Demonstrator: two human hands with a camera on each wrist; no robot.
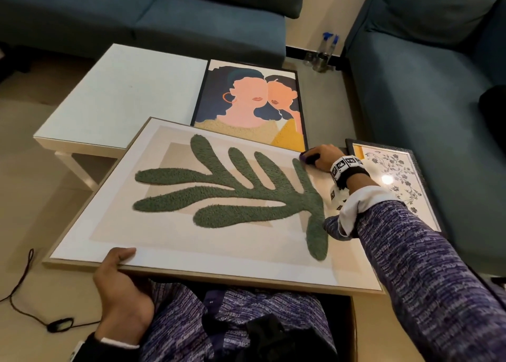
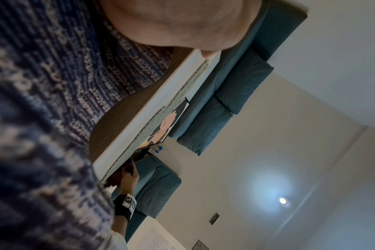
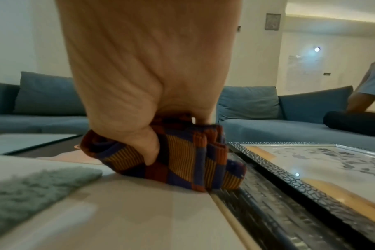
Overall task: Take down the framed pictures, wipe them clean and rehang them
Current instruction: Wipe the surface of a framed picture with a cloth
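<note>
The leaf picture (image 1: 213, 197) lies tilted across the person's lap, its far edge overlapping the portrait picture (image 1: 250, 101) on the low table (image 1: 115, 93). The left hand (image 1: 120, 293) grips its near edge, thumb on top. At its far right corner the right hand (image 1: 321, 156) presses a bunched checked cloth (image 3: 182, 157), fingers curled round it, just beside the floral picture (image 1: 397, 175).

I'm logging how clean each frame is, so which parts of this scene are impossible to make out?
- Leaf picture: dust or smears don't show in any view.
- Left hand: fingers hidden under the frame, head view.
- Cloth: mostly covered by the right hand in head view.
- Floral picture: glare and the sleeve hide part.
</note>
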